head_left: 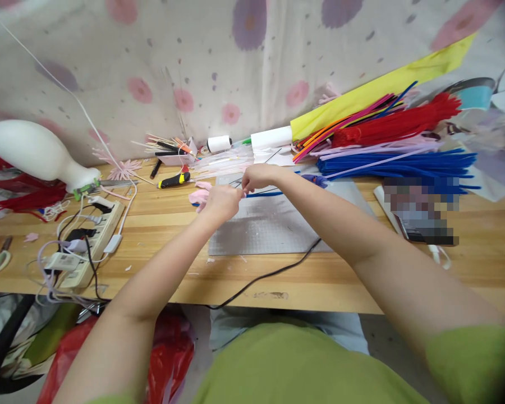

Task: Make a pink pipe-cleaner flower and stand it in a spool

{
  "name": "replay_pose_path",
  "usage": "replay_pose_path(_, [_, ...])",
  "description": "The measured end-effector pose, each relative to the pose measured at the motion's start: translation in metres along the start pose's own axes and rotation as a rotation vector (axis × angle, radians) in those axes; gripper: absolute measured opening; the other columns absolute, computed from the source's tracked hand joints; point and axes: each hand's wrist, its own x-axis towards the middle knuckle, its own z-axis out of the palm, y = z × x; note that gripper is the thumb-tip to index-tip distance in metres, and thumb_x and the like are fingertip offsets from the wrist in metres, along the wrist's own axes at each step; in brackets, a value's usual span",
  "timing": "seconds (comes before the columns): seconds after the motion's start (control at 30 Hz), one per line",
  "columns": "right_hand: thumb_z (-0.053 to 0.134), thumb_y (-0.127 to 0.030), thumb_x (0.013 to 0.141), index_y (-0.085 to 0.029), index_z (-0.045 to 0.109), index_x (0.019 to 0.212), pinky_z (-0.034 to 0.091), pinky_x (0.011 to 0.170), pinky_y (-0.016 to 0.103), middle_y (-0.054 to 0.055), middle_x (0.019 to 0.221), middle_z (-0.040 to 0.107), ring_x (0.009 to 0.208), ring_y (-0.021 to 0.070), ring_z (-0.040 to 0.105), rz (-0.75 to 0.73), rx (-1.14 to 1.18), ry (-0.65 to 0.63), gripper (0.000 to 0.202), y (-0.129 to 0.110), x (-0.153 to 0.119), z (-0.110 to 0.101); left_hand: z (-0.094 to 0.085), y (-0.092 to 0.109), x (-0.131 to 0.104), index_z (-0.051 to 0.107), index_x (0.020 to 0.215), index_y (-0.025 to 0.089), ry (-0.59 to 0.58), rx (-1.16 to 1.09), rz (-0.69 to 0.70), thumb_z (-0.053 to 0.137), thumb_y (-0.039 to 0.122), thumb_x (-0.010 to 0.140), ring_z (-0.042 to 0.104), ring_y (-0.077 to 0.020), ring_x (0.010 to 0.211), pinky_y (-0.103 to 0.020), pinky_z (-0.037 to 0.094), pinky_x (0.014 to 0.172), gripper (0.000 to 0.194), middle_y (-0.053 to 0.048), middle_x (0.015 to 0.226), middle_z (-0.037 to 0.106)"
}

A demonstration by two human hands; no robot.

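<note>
My left hand is closed around a soft pink petal-like piece, which sticks out on its left side with a bit of blue under it. Touching its fingertips, my right hand is pinched shut; what lies between its fingers is too small to make out. A blue pipe cleaner runs rightward from beside the fingertips. Thin dark wire-like lines show close behind the right hand. Both hands are over a grey cutting mat.
A power strip with tangled cords and a white glue bottle stand left. A yellow-black cutter lies behind. Blue pipe cleaners, red ones and a phone are right. A black cable crosses the front.
</note>
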Motion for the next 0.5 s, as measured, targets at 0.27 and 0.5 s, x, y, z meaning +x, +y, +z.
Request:
replay_pose_path(0.27, [0.065,-0.03,0.069,-0.02,0.069,0.099,0.038,0.072,0.024,0.002,0.094,0.068,0.083,0.0151,0.057,-0.086,0.143,-0.084,0.032,0.016,0.011,-0.004,0.002,-0.003,0.0,0.067,0.101,0.026,0.084,-0.106,-0.045,0.043,0.021,0.08,0.062,-0.0239,0.084,-0.034,0.042,0.072,0.032,-0.008,0.086,0.069])
replay_pose_path(0.5, [0.044,-0.026,0.085,-0.017,0.064,0.097,0.037,0.083,0.034,0.008,0.098,0.062,0.093,0.0201,0.052,-0.097,0.216,0.963,0.025,-0.004,-0.026,0.034,0.011,-0.036,0.018,0.069,0.095,0.02,0.107,-0.811,-0.406,0.061,0.018,0.066,0.062,-0.0166,0.066,-0.027,0.045,0.06,0.03,-0.004,0.074,0.07])
